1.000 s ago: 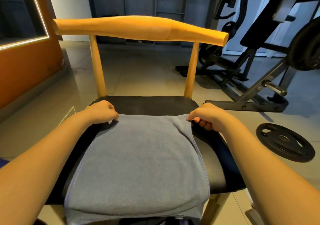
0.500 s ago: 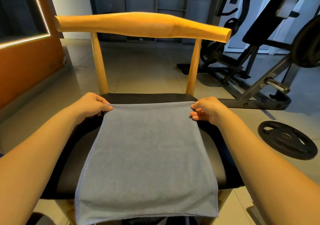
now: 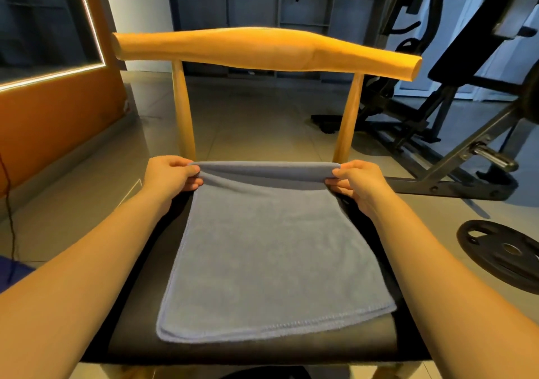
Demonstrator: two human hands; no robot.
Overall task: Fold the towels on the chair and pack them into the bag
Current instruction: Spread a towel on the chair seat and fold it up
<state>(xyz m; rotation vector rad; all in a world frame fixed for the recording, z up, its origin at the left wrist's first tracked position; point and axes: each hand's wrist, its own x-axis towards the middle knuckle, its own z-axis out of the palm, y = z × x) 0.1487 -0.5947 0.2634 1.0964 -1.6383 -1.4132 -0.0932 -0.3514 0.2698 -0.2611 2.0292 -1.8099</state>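
Pinching the two far corners of a soft grey rectangular microfibre towel [image 3: 271,250], with the left hand [image 3: 170,178] on one corner and the right hand [image 3: 360,181] on the other, fingers [image 3: 186,164] and thumbs clamped on the cloth. Holding that far edge raised just above the black padded seat [image 3: 137,305] of a pale wooden chair [image 3: 262,48], near the two back posts. Leaving the rest of the towel flat on the seat, apparently doubled already, judging by two stitched hems stacked at the near edge. Looks like the start of a fold towards the near hems. Could go askew through uneven travel of the two corners, ending with mismatched edges. Could drag the lower part along, with nothing pinning the near end, and slide the whole towel off the front of the seat. Could shed one layer from either pinch, given soft pile between thumb and fingers. No bag in view, so no telling the packing spot
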